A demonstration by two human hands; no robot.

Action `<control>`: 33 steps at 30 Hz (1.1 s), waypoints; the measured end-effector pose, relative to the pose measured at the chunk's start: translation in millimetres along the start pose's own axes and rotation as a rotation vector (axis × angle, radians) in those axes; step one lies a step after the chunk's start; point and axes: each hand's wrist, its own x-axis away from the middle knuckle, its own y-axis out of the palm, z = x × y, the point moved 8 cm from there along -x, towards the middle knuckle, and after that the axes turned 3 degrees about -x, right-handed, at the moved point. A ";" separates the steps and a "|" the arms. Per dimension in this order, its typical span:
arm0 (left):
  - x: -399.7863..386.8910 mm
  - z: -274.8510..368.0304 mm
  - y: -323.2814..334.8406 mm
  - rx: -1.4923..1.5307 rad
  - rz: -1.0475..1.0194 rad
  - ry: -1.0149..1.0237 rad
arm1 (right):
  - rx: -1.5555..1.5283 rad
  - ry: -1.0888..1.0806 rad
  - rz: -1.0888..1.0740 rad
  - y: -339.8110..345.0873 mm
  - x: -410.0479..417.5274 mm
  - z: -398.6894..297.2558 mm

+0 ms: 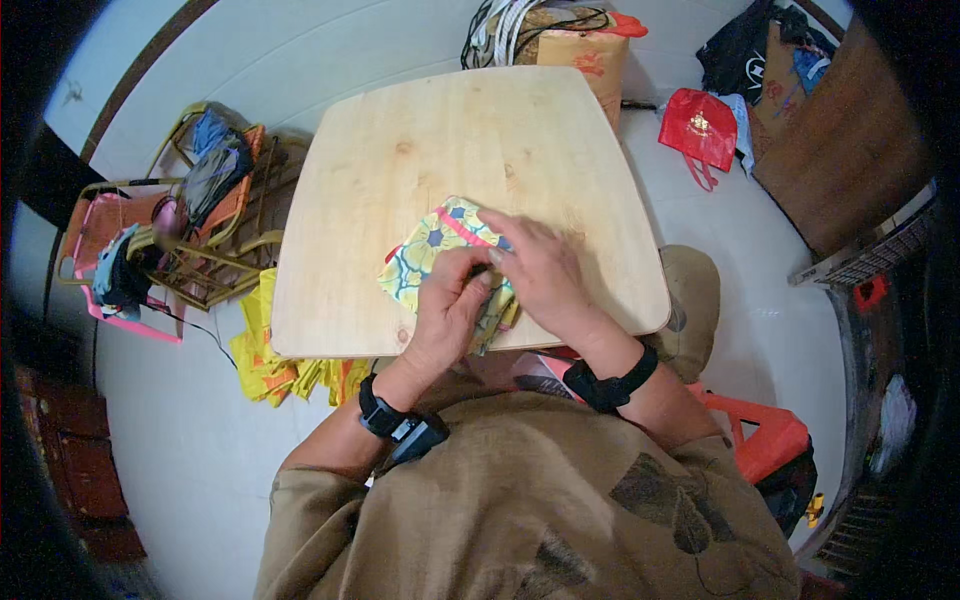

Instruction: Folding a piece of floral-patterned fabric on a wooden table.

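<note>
A folded piece of patterned cloth (420, 259), possibly a pouch, lies near the front edge of the wooden table. It is pale yellow with blue flowers, teal lines and a pink strip, and a small red bit shows at its left corner. My left hand (446, 300) is curled on its near side, thumb and forefinger pinched on the cloth. Over the right part, my right hand (536, 270) has its fingers extended, its thumb close to the left fingertips. What lies between the hands is hidden. A darker, striped part of cloth (491, 326) hangs below them at the table edge.
The light wooden tabletop (465, 135) has rounded corners. Folding chairs (217, 217) with clothes stand at left, above yellow plastic bags (262, 360). Behind the table is a sack (585, 56) with coiled cables. A red bag (697, 127) lies on the floor at right.
</note>
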 end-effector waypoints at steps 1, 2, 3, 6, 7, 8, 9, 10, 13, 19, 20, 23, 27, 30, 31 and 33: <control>-1.3 -1.1 -4.9 0.021 0.037 -0.001 | 0.161 0.009 -0.036 9.9 3.8 -0.6; -3.1 -2.5 -10.0 0.042 0.073 -0.002 | 0.284 -0.034 -0.086 18.6 8.5 -3.6; -7.9 -3.1 -13.7 0.044 0.078 -0.004 | 0.284 -0.037 -0.092 20.9 9.6 -3.1; -20.5 34.5 -16.9 -0.606 0.076 0.305 | 0.329 -0.031 -0.129 25.2 16.1 2.6; -24.8 32.6 -17.6 -0.605 0.076 0.296 | 0.336 -0.064 -0.112 23.8 17.1 5.1; -28.7 30.9 -12.9 -0.733 0.040 0.316 | 0.342 -0.096 -0.095 22.6 17.7 6.7; -33.2 27.1 -8.3 -0.860 -0.001 0.337 | 0.339 -0.090 -0.100 21.6 17.3 7.1; -37.6 7.8 -9.8 -0.957 -0.052 0.287 | 0.307 -0.086 -0.106 19.6 15.8 2.3; -43.9 -15.3 -13.7 -0.879 -0.143 0.202 | 0.272 -0.102 -0.095 15.3 13.3 3.7; -47.2 -27.7 -14.2 -0.803 -0.182 0.163 | 0.146 -0.025 -0.032 1.8 15.8 16.5; -46.2 -33.7 -18.0 -0.744 -0.203 0.178 | 0.187 0.076 -0.065 2.7 16.0 22.2; -49.3 -12.2 -26.1 -0.642 -0.273 0.157 | 0.167 0.245 -0.086 -0.6 14.9 27.9; -58.6 18.7 -19.1 -1.076 -0.346 0.250 | -0.033 0.152 -0.091 -2.0 9.5 25.1; -69.0 22.5 -1.3 -1.112 -0.558 0.351 | -0.189 0.106 -0.022 -0.9 7.5 23.3; -76.4 5.6 -0.8 -0.939 -0.671 0.106 | -0.266 0.054 0.020 -3.2 6.7 20.1; -79.8 -5.3 -0.6 -0.764 -0.770 -0.130 | -0.307 0.058 0.036 -4.3 10.0 19.5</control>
